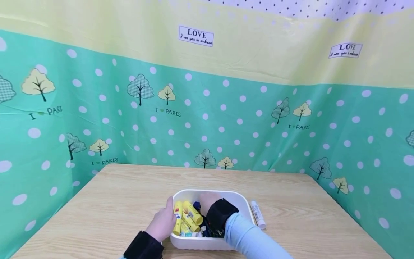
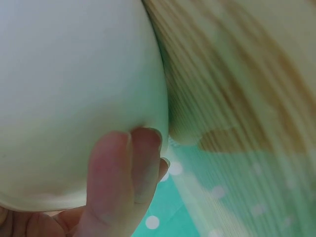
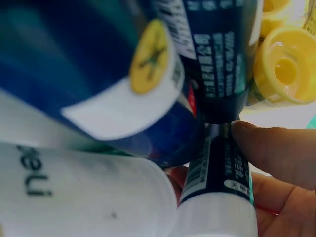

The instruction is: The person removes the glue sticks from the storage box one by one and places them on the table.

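A white plastic box (image 1: 200,244) stands near the front of the table and holds several glue sticks. My left hand (image 1: 162,221) grips its left side at the rim; the left wrist view shows fingertips (image 2: 111,173) against the white wall. Inside the box is my right hand (image 1: 208,200), mostly hidden by its wristband in the head view. There, thumb and fingers pinch a glue stick (image 3: 219,168) with a dark label and white end. Close by lie a blue glue stick (image 3: 113,69), a white "deli" one (image 3: 89,192) and yellow glue sticks (image 1: 193,213).
One white glue stick (image 1: 258,215) lies on the wooden table (image 1: 136,187), just right of the box. A green and yellow patterned curtain (image 1: 223,118) hangs behind the table and along both sides.
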Action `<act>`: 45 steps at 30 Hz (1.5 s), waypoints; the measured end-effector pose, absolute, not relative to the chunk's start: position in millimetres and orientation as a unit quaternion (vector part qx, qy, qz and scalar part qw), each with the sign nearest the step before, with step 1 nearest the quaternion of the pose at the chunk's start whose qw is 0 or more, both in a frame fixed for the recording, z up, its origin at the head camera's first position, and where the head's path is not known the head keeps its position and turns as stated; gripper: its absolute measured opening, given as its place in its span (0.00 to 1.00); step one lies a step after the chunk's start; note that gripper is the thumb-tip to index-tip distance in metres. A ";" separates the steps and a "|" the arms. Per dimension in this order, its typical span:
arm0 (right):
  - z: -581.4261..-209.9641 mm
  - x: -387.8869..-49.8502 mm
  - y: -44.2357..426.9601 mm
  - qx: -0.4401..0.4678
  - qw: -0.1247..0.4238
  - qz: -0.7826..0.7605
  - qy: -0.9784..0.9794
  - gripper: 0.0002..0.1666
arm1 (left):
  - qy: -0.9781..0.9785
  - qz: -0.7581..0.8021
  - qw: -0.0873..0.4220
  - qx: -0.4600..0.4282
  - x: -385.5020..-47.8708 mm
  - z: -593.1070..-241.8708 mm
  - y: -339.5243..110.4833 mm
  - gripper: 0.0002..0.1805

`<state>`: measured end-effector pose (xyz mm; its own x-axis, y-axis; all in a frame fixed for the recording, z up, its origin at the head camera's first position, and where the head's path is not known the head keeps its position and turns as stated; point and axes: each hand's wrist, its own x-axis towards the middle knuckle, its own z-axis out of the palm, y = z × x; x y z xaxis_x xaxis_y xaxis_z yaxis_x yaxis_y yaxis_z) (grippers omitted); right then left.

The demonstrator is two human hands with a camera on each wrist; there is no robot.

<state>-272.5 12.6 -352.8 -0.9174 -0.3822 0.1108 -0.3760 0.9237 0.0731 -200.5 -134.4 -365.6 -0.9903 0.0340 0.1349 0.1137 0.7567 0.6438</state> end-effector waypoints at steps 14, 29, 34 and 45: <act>-333.7 -265.8 31.2 0.159 -0.016 0.054 -0.986 0.10 | -0.940 -0.333 0.064 -0.041 -200.9 -366.7 -134.0 0.30; -316.9 -266.8 63.8 0.175 -0.005 0.165 -0.971 0.10 | -0.937 -0.344 0.052 -0.035 -201.7 -366.9 -133.2 0.31; -314.4 -266.0 79.7 0.158 -0.012 0.201 -0.967 0.12 | -0.938 -0.339 0.054 -0.036 -201.3 -367.5 -133.4 0.30; -304.2 -266.9 120.7 0.092 0.000 0.264 -0.960 0.15 | -0.940 -0.334 0.059 -0.039 -200.6 -366.5 -134.0 0.31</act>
<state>-266.9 120.7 -304.2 -0.9831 -0.1762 0.0490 -0.1765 0.8442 -0.5061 -200.6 -134.0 -366.5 -0.9899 0.0346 0.1378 0.1137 0.7742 0.6227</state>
